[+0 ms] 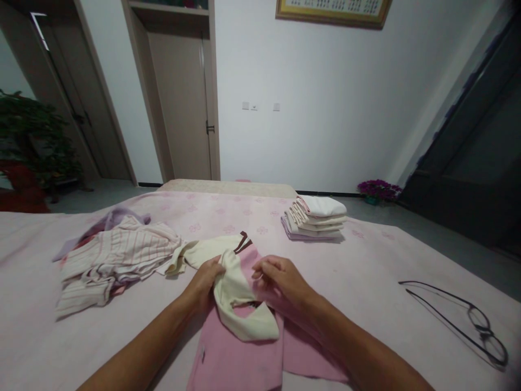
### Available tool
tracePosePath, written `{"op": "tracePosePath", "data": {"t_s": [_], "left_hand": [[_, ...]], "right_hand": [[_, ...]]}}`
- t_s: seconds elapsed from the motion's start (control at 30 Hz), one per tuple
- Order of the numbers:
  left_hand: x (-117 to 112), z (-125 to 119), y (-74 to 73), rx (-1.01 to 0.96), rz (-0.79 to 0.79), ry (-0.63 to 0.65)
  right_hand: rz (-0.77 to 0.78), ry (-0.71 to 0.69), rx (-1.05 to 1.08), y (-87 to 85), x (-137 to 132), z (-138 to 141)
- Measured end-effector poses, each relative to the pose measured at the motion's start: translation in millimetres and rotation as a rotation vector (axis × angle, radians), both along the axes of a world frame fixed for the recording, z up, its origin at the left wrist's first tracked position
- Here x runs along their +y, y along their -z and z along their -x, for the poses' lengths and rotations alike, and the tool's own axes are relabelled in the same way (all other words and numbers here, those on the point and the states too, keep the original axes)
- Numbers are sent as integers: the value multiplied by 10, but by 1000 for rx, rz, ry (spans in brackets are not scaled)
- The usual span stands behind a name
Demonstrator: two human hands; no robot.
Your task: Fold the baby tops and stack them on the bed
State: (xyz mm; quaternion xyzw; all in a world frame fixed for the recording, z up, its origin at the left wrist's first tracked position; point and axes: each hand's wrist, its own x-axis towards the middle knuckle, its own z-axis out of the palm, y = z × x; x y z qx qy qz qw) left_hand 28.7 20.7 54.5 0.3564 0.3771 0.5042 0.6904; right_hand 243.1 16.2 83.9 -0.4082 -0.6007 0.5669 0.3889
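A pink shirt with a wide cream collar, a cream sleeve and brown trim lies on the pink-covered surface in front of me. The cream sleeve stretches out to the left. My left hand grips the cream cloth at the collar's left side, fingertips partly hidden by it. Across from it, my right hand is closed in a pinch at the pink shoulder part of the shirt. Below my right forearm, more pink cloth is spread flat.
A loose heap of clothes, striped and purple, lies at left. Farther back on the right stands a stack of folded clothes. Black-framed glasses rest near the right edge of the flowered pink cover.
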Motion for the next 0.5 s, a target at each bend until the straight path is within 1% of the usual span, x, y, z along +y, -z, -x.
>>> {"op": "tracePosePath", "data": {"t_s": [0.03,0.1,0.17,0.23,0.33,0.4,0.5], "left_hand": [[28,30,-34,-32,12,5],[83,107,-137,-83,18,61],[122,216,-278,-93,8,128],[139,369,-444,-75,-13,165],[122,674,-705,-46,-72,172],[93,896,-847,-15,-145,172],[51,1176,-962,46,-209,150]], "right_hand": [[-30,89,2,7,122,-85],[-44,195,-78,58,358,-244],[0,239,-161,163,543,-341],[22,235,-196,300,659,-346],[-44,184,-221,485,754,-203],[-113,160,-259,567,817,-49],[-191,124,-318,646,953,228]]}}
